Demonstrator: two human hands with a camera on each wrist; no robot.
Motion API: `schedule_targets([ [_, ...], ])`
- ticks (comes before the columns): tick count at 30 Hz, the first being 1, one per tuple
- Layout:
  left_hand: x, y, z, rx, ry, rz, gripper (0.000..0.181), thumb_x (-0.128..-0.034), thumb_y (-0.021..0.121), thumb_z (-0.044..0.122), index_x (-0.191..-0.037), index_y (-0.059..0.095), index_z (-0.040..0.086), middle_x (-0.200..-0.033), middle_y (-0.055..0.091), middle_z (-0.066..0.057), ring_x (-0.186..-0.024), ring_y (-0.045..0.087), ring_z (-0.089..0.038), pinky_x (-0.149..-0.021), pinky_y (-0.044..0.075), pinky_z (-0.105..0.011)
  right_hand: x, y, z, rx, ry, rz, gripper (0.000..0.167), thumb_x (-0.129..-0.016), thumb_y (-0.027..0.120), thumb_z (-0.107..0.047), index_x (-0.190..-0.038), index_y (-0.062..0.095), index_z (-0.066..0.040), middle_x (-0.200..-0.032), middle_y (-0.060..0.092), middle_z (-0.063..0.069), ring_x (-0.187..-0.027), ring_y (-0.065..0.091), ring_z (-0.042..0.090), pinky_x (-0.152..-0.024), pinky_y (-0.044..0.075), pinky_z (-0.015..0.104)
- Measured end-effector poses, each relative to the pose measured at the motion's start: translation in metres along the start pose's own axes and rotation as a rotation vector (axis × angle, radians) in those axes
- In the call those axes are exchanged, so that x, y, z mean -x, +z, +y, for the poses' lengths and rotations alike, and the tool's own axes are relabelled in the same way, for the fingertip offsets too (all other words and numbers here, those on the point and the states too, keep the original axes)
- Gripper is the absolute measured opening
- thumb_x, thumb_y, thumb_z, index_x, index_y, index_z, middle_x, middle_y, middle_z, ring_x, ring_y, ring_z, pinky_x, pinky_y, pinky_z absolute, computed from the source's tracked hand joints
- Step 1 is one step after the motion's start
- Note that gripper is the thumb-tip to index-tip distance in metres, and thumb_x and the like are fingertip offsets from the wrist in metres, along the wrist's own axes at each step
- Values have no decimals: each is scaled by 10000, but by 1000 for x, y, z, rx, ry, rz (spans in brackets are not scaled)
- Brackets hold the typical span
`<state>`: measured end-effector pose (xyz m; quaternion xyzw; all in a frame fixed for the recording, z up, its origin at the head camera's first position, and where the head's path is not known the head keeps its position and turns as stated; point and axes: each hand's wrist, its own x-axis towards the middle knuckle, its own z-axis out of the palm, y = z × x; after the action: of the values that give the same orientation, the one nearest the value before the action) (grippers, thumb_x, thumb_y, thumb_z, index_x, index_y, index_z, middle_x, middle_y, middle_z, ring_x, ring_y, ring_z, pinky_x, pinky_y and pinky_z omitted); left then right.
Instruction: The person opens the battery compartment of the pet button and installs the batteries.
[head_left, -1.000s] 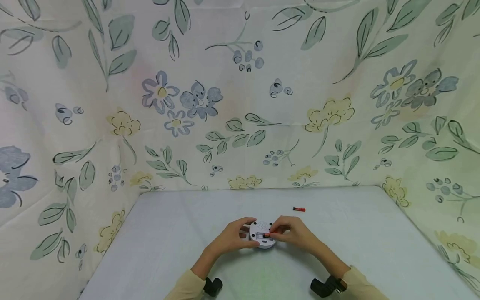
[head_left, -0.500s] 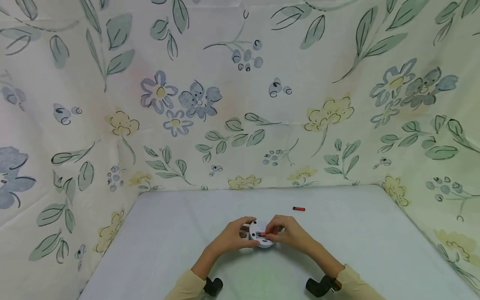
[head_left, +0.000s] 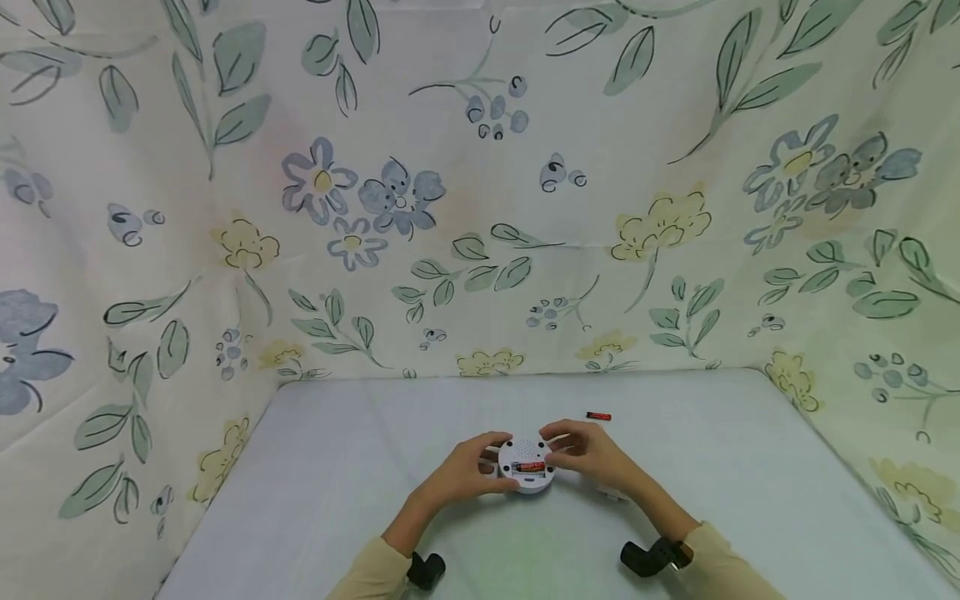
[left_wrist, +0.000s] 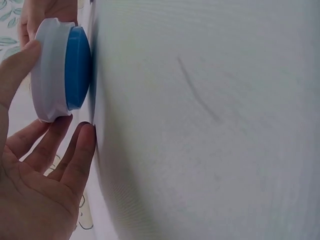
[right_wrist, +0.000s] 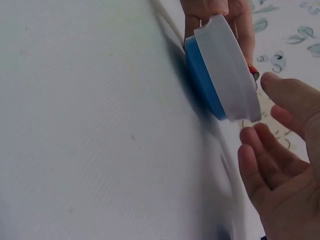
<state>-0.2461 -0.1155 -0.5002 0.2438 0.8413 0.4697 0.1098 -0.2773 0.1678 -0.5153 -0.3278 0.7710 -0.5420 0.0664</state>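
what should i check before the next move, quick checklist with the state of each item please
1. Round device steadied: ok, the left hand grips its rim.
2. Battery compartment uncovered and facing up: ok.
3. Loaded battery fully seated: not ok, it lies in the compartment, but one end shows above the device's face in the right wrist view.
4. Loaded battery the right way round: cannot tell, the markings are too small.
5. Right hand free: ok, it holds nothing.
6. Spare battery loaded: not ok, it lies on the table beyond the hands.

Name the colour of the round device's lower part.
The lower part is blue, clearest in the left wrist view.
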Motion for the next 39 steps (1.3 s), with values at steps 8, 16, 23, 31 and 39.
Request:
schedule_targets([
  [8, 1, -1, 1, 14, 31, -9, 699, -895, 819, 218, -1473, 489, 3, -1407, 545, -132, -1158, 608, -268, -934, 536, -322, -7, 2, -5, -21, 101, -42, 467, -936, 771, -173, -1342, 617, -2, -1299, 633, 133, -1125, 648, 285, -932, 538, 318],
  [16, -1, -2, 2, 22, 49, -18, 685, -900, 802, 163, -1470, 475, -31, -1411, 529, -164, -1164, 604, -285, -928, 529, -287, -11, 2, -9, -29, 144, -55, 454, -904, 803, -147, -1310, 655, -6, -1282, 649, 129, -1074, 657, 289, -896, 543, 284],
  [23, -3, -3, 0, 22, 53, -32, 692, -899, 796, 151, -1479, 464, -29, -1433, 513, -161, -1177, 597, -288, -939, 523, -290, -15, 1, -8, 25, 130, -79, 463, -897, 811, -168, -1312, 661, -26, -1278, 654, 86, -995, 632, 255, -863, 538, 276],
  [31, -6, -3, -3, 32, 79, -30, 686, -885, 813, 136, -1462, 479, -29, -1407, 530, -150, -1165, 603, -298, -921, 531, -279, -19, 6, -9, 21, 117, -81, 451, -876, 812, -111, -1279, 634, -18, -1228, 627, 107, -954, 607, 260, -805, 523, 275],
  [39, -6, 0, -4, 71, 52, -19, 700, -852, 848, 110, -1445, 502, -29, -1391, 545, -160, -1150, 615, -318, -890, 546, -275, -10, 6, -7, 29, 114, -31, 523, -899, 811, -166, -1338, 583, 6, -1227, 616, 126, -1070, 623, 284, -890, 549, 312],
])
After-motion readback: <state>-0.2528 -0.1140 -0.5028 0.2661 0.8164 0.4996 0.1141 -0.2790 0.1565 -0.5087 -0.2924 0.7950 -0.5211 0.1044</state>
